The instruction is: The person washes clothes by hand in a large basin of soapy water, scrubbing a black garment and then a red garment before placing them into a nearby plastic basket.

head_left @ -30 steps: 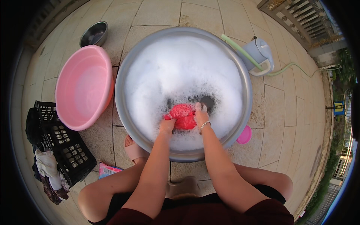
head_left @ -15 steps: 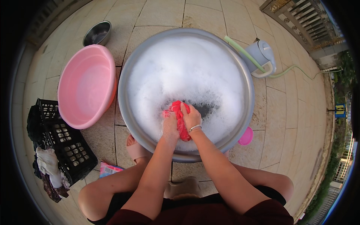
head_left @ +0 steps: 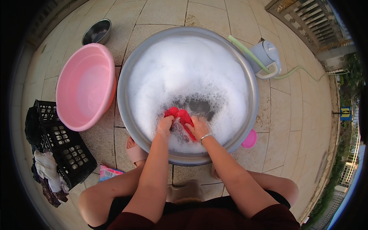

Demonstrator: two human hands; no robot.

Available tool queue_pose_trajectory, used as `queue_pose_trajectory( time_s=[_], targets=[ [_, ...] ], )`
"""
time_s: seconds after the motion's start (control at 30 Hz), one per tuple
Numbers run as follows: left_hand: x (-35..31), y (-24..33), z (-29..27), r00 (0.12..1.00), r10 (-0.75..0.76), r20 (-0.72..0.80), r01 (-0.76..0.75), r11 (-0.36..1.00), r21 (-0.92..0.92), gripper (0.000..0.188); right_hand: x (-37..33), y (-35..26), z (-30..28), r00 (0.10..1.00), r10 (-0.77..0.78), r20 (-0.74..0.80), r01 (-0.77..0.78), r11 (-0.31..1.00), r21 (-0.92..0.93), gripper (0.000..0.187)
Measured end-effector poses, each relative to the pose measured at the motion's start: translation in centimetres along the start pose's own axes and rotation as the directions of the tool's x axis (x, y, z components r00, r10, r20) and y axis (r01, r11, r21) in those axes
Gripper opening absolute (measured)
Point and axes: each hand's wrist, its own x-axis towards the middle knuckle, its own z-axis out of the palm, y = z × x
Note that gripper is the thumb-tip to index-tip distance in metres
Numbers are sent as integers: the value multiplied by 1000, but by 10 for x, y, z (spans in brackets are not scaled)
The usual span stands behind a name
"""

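A bunched red cloth (head_left: 185, 117) is stretched between my hands, just above the suds near the front of a big round metal tub (head_left: 123, 100). My left hand (head_left: 165, 123) grips its left end. On its right side, my right hand (head_left: 199, 127), with a silver bangle at the wrist, is closed on the fabric. White foam (head_left: 172, 65) fills most of the tub, and a dark patch of water (head_left: 199, 106) shows through beyond the cloth. Some foam clings between my hands. The exact shape of the cloth cannot be made out.
Left of the tub stand a pink basin (head_left: 86, 84), a metal bowl (head_left: 97, 32) and a black crate (head_left: 73, 153) with clothes (head_left: 48, 166) at its side. A grey jug-like container (head_left: 266, 55) with a green hose (head_left: 245, 49) is at right, near a pink round dish (head_left: 250, 138). A packet (head_left: 109, 173) lies near my left foot.
My hands have moved apart, the left one leftward and the right one slightly right and down. The red cloth has gone from a tight bunch to spread between them. The dark water patch has widened.
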Motion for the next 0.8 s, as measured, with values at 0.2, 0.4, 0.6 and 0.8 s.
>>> queue_pose_trajectory(
  time_s=[0.2,0.4,0.6,0.8],
  targets=[
    [-14,17,13,982,105,157,-97,994,-60,22,15,-14,2,905,415,-92,-269,728,630,30],
    [-23,16,13,847,-64,528,91,996,-26,28,32,-84,-65,877,382,291,-212,-234,949,5],
    [-49,15,44,694,272,666,402,621,-673,33,35,-67,-68,919,94,-382,263,577,773,8],
    [-51,24,28,671,281,686,469,556,-686,35,13,-69,-106,724,-686,-76,684,728,-58,33]
  ],
)
